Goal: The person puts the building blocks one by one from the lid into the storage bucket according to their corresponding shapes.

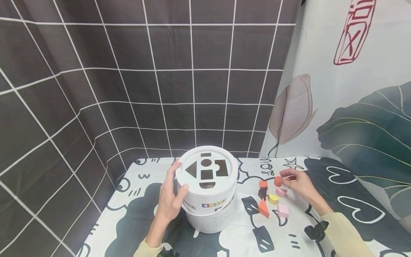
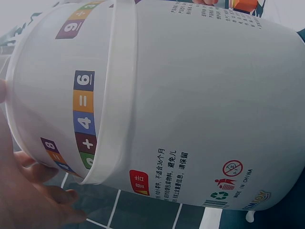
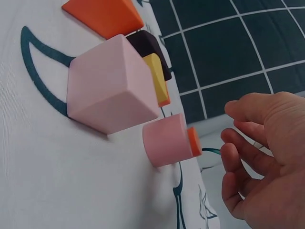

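A white bucket (image 1: 210, 217) with a shape-sorter lid (image 1: 189, 181) stands upright on the cloth. My left hand (image 1: 169, 201) rests against its left side near the top, thumb toward the front and fingers toward the back of the rim. In the left wrist view, the fingers (image 2: 47, 200) lie partly behind the bucket. My right hand (image 1: 299, 184) hovers at an orange cylinder block (image 1: 277, 181), fingers loosely bent and holding nothing. Just in front of that cylinder lies a pink rounded block (image 3: 164, 140). A pink cube (image 3: 109, 88) sits nearer to me.
Also in this group are a yellow block (image 1: 273, 199), an orange triangular block (image 1: 263, 208), a dark block (image 1: 262, 193) and a small orange-red block (image 1: 263, 184). Patterned cloth (image 1: 298, 228) covers the table. A dark grid curtain (image 1: 173, 89) hangs behind, with a leaf-print curtain (image 1: 369, 135) at right.
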The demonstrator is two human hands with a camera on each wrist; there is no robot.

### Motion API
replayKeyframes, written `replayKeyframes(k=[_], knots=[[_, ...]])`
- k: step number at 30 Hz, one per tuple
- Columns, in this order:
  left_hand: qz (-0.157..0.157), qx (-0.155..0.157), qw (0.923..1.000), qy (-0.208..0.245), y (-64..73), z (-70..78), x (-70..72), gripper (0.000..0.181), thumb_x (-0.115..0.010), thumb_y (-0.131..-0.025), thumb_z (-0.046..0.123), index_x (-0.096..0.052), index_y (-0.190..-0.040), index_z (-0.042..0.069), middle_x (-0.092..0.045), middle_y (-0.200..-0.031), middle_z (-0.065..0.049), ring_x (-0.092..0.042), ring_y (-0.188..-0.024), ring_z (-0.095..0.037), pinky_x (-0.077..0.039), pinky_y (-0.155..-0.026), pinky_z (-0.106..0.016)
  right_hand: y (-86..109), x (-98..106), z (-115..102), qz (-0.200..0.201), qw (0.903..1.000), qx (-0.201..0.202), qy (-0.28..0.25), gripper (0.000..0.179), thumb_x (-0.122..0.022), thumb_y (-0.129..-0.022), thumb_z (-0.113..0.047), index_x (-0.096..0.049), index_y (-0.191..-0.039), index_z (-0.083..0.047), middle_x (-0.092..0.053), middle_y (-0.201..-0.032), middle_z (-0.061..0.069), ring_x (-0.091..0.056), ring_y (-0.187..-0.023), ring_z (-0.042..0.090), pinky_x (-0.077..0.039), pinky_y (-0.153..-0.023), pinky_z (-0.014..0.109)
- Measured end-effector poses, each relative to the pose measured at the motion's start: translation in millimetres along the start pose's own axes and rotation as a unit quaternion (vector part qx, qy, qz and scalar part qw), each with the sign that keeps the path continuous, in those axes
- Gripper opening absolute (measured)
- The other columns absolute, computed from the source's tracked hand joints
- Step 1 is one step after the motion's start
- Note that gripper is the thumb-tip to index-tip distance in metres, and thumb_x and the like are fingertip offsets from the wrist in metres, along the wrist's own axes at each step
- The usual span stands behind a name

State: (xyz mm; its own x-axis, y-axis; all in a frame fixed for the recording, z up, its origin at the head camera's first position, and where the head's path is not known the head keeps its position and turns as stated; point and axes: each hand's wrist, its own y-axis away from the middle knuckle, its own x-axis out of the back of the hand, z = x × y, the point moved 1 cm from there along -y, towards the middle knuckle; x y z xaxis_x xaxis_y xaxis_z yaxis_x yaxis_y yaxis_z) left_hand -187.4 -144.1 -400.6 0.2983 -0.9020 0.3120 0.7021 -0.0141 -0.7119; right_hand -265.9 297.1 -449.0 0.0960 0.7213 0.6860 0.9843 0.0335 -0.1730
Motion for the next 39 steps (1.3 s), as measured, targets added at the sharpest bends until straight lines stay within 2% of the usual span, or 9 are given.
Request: replayKeyframes(k=[25,39], knots=[[-0.002,0.002,1.0,0.001,-0.6,0.5,-0.1,0.065,-0.054,-0.081,0.017,-0.045,-0.143,0.001,-0.041,-0.154,-0.018,-0.04,-0.139,-0.04,-0.029,-0.108,-0.064,-6.5,-11,16,-0.009,0.9999,-0.012,0.005,0.035,-0.074,-0.086,-0.007,-0.064,-0.115,0.009,-0.067,-0.108,0.024,-0.063,-0.093,0.035,-0.05,-0.067,0.033],[0.0,-0.005,1.0,0.002,-0.6,0.0,-0.8,0.065,-0.054,-0.081,0.017,-0.045,-0.142,-0.001,-0.042,-0.153,-0.019,-0.04,-0.139,-0.039,-0.029,-0.108,-0.062,-9.1,-15,16,0.014,0.9992,-0.026,0.025,0.036,-0.073,-0.086,-0.008,-0.062,-0.116,0.009,-0.065,-0.104,0.025,-0.062,-0.091,0.036,-0.049,-0.062,0.034]])
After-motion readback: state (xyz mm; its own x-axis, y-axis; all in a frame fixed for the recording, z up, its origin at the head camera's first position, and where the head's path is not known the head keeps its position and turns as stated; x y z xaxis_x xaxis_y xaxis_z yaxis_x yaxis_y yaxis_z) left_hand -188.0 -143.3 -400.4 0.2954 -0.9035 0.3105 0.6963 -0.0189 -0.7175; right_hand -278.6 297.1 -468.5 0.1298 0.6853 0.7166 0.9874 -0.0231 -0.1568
